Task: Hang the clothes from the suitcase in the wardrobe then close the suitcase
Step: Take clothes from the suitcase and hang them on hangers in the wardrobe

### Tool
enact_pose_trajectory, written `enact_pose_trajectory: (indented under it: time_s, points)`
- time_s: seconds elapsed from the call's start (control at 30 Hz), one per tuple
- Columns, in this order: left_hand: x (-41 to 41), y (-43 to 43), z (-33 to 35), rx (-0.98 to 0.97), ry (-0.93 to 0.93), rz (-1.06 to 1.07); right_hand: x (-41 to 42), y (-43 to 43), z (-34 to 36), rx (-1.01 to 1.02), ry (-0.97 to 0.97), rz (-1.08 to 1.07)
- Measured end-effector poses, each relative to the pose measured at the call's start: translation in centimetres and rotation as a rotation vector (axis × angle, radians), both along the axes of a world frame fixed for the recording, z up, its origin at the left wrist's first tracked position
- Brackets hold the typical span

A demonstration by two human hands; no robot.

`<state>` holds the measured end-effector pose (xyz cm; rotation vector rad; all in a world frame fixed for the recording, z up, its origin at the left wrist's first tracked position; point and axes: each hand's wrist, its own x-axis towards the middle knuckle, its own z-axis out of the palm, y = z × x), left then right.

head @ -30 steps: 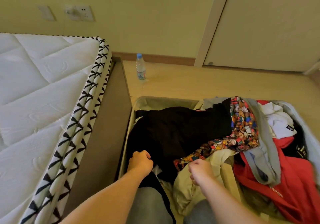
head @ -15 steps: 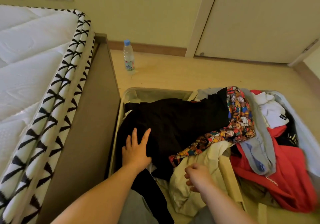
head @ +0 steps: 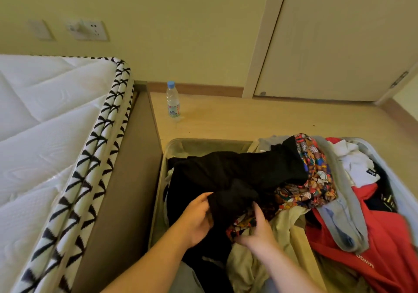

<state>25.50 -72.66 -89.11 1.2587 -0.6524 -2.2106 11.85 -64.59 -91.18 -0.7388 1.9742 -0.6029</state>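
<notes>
bedroom: mattress (head: 45, 120), open suitcase (head: 203, 144), door (head: 339, 32)

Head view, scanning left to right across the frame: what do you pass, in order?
Mattress → water bottle → black garment → patterned garment → grey garment → red garment. The hands overlap the black garment, so they are left out.

Black garment (head: 237, 172), multicoloured cartoon-print cloth (head: 316, 179), red top (head: 371, 236).

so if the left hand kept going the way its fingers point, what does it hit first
Most likely the black garment: the left hand already pinches its near fold, and its fingers point up and right into that cloth. Depth is hard to judge.
</notes>
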Motion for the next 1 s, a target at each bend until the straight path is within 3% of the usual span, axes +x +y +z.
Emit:
enact_pose_trajectory:
  time_s: [0.13, 0.2, 0.23, 0.33, 0.4, 0.47, 0.53, 0.57, 0.63, 0.7, 0.73, 0.83, 0.9, 1.0]
  points:
    - [0.5, 0.4, 0.8, -0.013, 0.078, -0.054, 1.0, -1.5, -0.1, -0.127, 0.169, 0.007]
    - [1.1, 0.6, 0.9, -0.065, 0.040, -0.097, 1.2, -1.9, 0.0, -0.119, 0.075, -0.051]
    - [1.2, 0.9, 1.0, -0.093, 0.019, -0.123, 1.3, -2.1, 0.3, -0.111, -0.076, -0.150]
    - [0.5, 1.3, 1.1, -0.202, -0.080, -0.208, 1.6, -2.6, 2.0, -0.137, -0.780, -0.556]
    - [-0.2, 1.8, 1.2, -0.261, -0.136, -0.329, 0.8, -2.7, 2.0, -0.138, -0.952, -0.697]
    - [-0.9, 2.2, 1.6, -0.307, -0.182, -0.478, 0.6, -2.5, 1.5, -0.107, -0.891, -0.713]
    - [-1.4, 2.0, 1.7, -0.412, -0.294, -0.433, 0.3, -2.4, 0.5, -0.044, -0.713, -0.708]
    - [-1.5, 1.8, 1.8, -0.487, -0.430, -0.322, 0.0, -2.2, 0.3, -0.029, -0.628, -0.724]
    - [-1.1, 0.9, 1.9, -0.587, -0.885, -0.049, -0.7, -2.0, 0.3, -0.025, -0.569, -0.783]
    - [-0.2, 0.1, 1.7, -0.491, -1.162, 0.087, -1.2, -1.5, 0.9, 0.000, -0.611, -0.823]
    - [0.4, -0.6, 1.3, -0.365, -1.127, 0.124, -1.4, -1.2, 1.3, 0.024, -0.640, -0.842]
    - [1.2, -2.3, 1.0, -0.005, -0.585, 0.176, -2.0, -0.3, 2.2, 0.167, -0.637, -0.764]
    - [0.8, -2.3, 1.5, -0.034, -0.459, 0.024, -2.3, 0.1, 2.7, 0.225, -0.529, -0.677]
    - [-0.4, -2.6, 3.0, -0.173, -0.495, -0.020, -2.6, 0.2, 2.3, 0.174, -0.179, -0.584]
